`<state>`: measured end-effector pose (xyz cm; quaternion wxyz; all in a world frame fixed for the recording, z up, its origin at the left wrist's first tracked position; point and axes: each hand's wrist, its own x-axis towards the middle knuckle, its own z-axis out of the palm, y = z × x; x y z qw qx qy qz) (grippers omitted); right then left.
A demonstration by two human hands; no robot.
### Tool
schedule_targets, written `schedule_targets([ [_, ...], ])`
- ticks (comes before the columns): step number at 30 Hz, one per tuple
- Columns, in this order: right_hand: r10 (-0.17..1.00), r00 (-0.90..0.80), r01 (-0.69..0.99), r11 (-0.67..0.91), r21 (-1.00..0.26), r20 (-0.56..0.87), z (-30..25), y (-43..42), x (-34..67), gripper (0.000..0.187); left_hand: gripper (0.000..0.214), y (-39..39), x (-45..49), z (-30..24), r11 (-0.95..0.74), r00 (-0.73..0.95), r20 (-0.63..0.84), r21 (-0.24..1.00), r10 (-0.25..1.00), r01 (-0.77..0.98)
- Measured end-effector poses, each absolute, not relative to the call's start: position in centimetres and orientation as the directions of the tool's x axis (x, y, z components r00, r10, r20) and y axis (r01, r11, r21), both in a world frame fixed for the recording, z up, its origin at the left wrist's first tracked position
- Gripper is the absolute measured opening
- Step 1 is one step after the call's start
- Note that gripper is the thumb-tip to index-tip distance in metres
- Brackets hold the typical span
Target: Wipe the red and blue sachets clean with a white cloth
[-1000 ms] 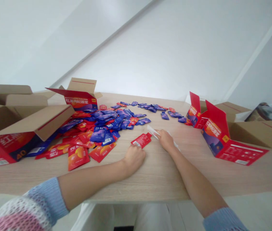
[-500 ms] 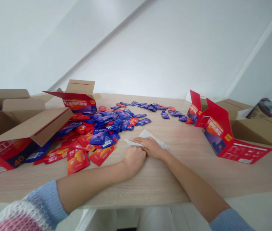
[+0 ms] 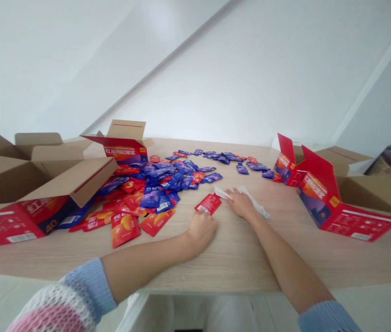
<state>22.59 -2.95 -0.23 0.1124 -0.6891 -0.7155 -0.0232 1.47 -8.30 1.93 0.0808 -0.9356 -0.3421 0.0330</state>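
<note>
**At desk (image 3: 237, 263) centre: red pouch (image 3: 209, 203) held, white tissue (image 3: 256, 203) at its 3 o'clock**

Left hand (image 3: 202, 228), curled, apparently pinched pouch's 6-o'clock edge. Right hand (image 3: 241, 203) lay over tissue; couldn't tell if pinching. Good handling probably meant near edge pinned, pouch flat, tissue pressed evenly.

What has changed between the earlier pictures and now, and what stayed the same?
The right hand swept the white wipe leftward over the red packet, then back right, uncovering it. The left hand still holds the packet's near end; the pile of packets and the boxes stayed put.
</note>
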Motion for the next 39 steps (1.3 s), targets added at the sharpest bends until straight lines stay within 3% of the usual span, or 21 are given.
schedule_targets([
  [4, 0.892, 0.225, 0.949, -0.110, -0.296, 0.392, 2.3, -3.9, 24.6, 0.050, 0.028, -8.1, 1.3, 1.6, -0.720, 0.726, -0.013, -0.143, 0.687, 0.679],
  [7, 0.863, 0.269, 0.883, -0.044, -0.468, 0.428, 3.9, -5.5, 23.1, 0.056, 0.029, -7.9, 1.2, 1.3, -0.719, 0.728, 0.012, -0.142, 0.686, 0.680],
  [10, 0.916, -0.010, 0.828, 0.232, -0.510, 0.401, 3.6, -7.0, 19.6, 0.056, 0.026, -7.7, 1.2, 1.0, -0.735, 0.746, 0.049, -0.144, 0.664, 0.663],
  [13, 0.862, -0.398, 0.701, 0.506, -0.502, 0.314, 2.1, -7.5, 16.5, 0.049, 0.025, -7.5, 1.2, 0.9, -0.751, 0.765, 0.044, -0.163, 0.643, 0.640],
  [20, 0.802, -0.567, 0.689, 0.586, -0.427, 0.188, 1.2, -5.3, 16.7, 0.050, 0.026, -7.4, 1.6, 1.0, -0.730, 0.760, 0.093, -0.225, 0.643, 0.646],
  [27, 0.899, -0.388, 0.849, 0.434, -0.302, 0.204, -0.3, -3.5, 20.1, 0.048, 0.027, -8.3, 1.6, 1.8, -0.707, 0.724, 0.062, -0.174, 0.687, 0.686],
  [31, 0.955, -0.210, 0.934, 0.260, -0.244, 0.212, -1.5, -2.8, 23.3, 0.048, 0.025, -8.2, 1.0, 1.8, -0.718, 0.732, 0.050, -0.156, 0.680, 0.678],
  [35, 0.953, -0.027, 0.949, 0.120, -0.292, 0.303, -1.7, -2.8, 25.4, 0.044, 0.027, -7.9, 0.6, 1.5, -0.738, 0.752, 0.037, -0.170, 0.658, 0.654],
  [39, 0.898, 0.044, 0.915, 0.139, -0.379, 0.437, -0.5, -4.2, 23.1, 0.043, 0.027, -8.0, 0.8, 1.3, -0.727, 0.753, 0.075, -0.211, 0.654, 0.653],
])
